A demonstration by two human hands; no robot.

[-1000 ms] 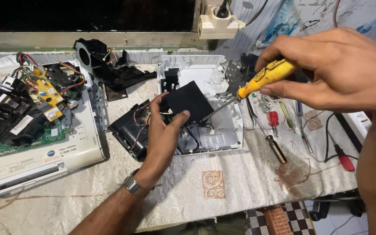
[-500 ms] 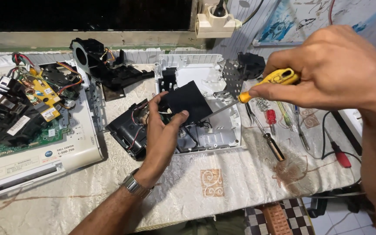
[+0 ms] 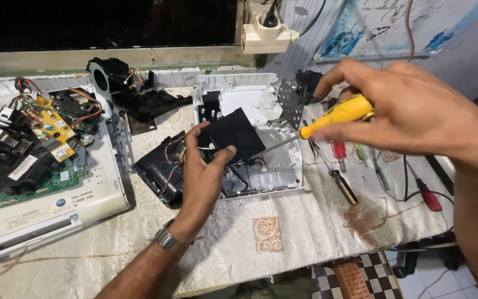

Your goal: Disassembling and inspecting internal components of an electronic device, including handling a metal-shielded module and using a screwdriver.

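Yellow screwdriver handle [image 3: 341, 113]; black flat panel [image 3: 234, 134]; white casing [image 3: 250, 97]; cream tablecloth [image 3: 283, 243], brown motif; green circuit board [image 3: 26, 188].

An improvised electronics repair corner, probably in a home: a cloth-covered table [image 3: 283, 243] strewn with an opened white device casing [image 3: 250, 99], a bare circuit board [image 3: 23, 191], screwdrivers [image 3: 341, 185] and a wall socket [image 3: 266, 30].

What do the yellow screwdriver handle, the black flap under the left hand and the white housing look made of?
Screwdriver handle: glossy yellow plastic, probably, with a bright steel-looking shaft. Black flap: matte, thin and flat, likely plastic or insulating sheet; unclear which. White housing: moulded plastic, judging by its ribs and vent slots, with a perforated grey metal-looking plate at its right side.
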